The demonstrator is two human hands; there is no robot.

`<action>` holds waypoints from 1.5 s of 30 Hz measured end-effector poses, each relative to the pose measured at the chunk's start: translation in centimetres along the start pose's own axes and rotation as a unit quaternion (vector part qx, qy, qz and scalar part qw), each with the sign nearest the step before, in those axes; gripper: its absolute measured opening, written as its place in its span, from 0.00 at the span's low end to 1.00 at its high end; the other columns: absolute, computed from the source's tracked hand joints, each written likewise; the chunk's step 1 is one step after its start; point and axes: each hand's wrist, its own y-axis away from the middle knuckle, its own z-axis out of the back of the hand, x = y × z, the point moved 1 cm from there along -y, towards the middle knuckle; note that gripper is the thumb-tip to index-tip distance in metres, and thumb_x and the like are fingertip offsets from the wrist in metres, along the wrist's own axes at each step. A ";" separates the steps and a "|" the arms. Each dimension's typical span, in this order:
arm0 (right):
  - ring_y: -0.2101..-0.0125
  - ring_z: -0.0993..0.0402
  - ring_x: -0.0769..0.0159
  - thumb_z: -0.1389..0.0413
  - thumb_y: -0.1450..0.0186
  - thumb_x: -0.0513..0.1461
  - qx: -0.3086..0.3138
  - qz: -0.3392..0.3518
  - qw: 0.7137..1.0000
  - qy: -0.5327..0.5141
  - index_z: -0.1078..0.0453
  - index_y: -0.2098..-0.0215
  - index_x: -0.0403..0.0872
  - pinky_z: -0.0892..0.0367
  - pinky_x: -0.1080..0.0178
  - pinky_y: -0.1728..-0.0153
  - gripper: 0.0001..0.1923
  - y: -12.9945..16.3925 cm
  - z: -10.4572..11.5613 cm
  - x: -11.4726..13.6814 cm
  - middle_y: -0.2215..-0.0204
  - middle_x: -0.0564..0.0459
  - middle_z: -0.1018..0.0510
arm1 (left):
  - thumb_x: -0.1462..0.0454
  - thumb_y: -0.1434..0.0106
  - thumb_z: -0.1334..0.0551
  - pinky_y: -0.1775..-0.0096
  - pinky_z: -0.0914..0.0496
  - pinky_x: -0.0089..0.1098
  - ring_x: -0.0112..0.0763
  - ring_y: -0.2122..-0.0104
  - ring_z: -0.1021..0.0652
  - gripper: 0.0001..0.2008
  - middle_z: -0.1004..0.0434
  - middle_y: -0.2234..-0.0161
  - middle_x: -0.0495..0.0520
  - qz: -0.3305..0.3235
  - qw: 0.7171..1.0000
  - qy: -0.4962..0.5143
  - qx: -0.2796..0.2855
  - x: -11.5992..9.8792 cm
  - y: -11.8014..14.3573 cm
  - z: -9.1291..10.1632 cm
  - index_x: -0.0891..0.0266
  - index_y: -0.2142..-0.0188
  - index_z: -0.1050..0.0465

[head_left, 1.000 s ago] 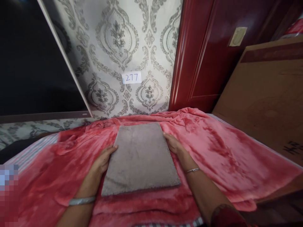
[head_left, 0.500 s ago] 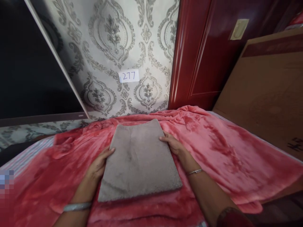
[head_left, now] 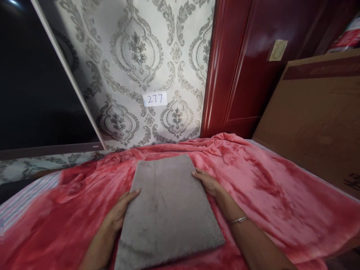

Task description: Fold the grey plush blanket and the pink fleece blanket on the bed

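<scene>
Grey mat (head_left: 168, 213) sits between left hand (head_left: 119, 210) and right hand (head_left: 209, 183), long axis running fore-aft, neither hand nearer, each gripping its adjacent side edge thumb-on-top, right grip slightly farther forward.

I see two bare arms reaching in from the bottom of the frame, angled toward each other. The left forearm (head_left: 97, 247) rises from the lower edge, left of centre, slanting up and rightward to the left hand (head_left: 119, 212). Its thumb (head_left: 135, 193) points to the right, with the other fingers mostly tucked out of sight. The right forearm (head_left: 257, 242), showing more of its length, comes from the lower right and slants up leftward. The right hand (head_left: 208, 183) sits a little higher, just right of centre, fingers bent in a light grip. The hands are well apart, facing each other.
</scene>
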 end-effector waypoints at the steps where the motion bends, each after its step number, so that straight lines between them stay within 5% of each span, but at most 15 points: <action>1: 0.62 0.21 0.58 0.36 0.44 0.47 -0.001 0.001 1.000 0.001 0.27 0.57 0.47 0.28 0.54 0.53 0.19 0.0 0.0 0.0 0.58 0.47 0.19 | 0.61 0.50 0.27 0.60 0.20 0.43 0.53 0.61 0.16 0.24 0.15 0.64 0.62 -0.002 1.000 0.003 0.007 -0.1 0.1 -0.1 0.65 0.53 0.22; 12: 0.54 0.23 0.53 0.32 0.46 0.51 0.034 -0.005 0.999 -0.018 0.29 0.48 0.48 0.31 0.50 0.49 0.31 0.5 -0.7 0.7 0.53 0.45 0.20 | 0.67 0.42 0.33 0.55 0.21 0.45 0.53 0.57 0.17 0.31 0.15 0.62 0.62 0.101 0.987 0.120 -0.030 -0.6 0.0 -0.2 0.67 0.39 0.32; 20: 0.51 0.25 0.52 0.31 0.48 0.51 0.063 0.006 0.997 -0.041 0.31 0.45 0.51 0.32 0.51 0.49 0.35 0.9 -1.4 1.6 0.50 0.47 0.22 | 0.64 0.47 0.29 0.54 0.21 0.47 0.58 0.54 0.19 0.42 0.16 0.59 0.63 0.137 0.981 0.139 -0.019 -0.1 -1.1 0.7 0.66 0.34 0.39; 30: 0.56 0.24 0.53 0.32 0.51 0.44 0.012 -0.020 0.999 0.028 0.38 0.38 0.51 0.30 0.54 0.57 0.43 1.4 -0.8 1.2 0.47 0.46 0.24 | 0.66 0.48 0.29 0.62 0.20 0.46 0.54 0.62 0.16 0.30 0.16 0.62 0.65 0.064 0.996 0.030 -0.046 -0.3 0.0 -0.7 0.69 0.45 0.27; 37: 0.61 0.25 0.57 0.32 0.52 0.42 -0.010 -0.036 0.999 0.018 0.34 0.44 0.48 0.30 0.58 0.63 0.38 1.4 -1.0 1.4 0.52 0.47 0.22 | 0.67 0.46 0.31 0.50 0.23 0.43 0.52 0.46 0.23 0.29 0.18 0.53 0.58 -0.038 0.998 0.009 -0.052 1.1 3.4 1.2 0.55 0.44 0.26; 45: 0.55 0.25 0.51 0.32 0.47 0.48 -0.021 -0.040 0.999 0.020 0.35 0.41 0.50 0.29 0.51 0.57 0.38 1.7 -1.4 1.4 0.48 0.44 0.24 | 0.66 0.48 0.28 0.64 0.21 0.40 0.48 0.67 0.16 0.26 0.16 0.63 0.65 0.029 0.998 0.002 -0.052 -0.2 0.3 -0.3 0.70 0.49 0.24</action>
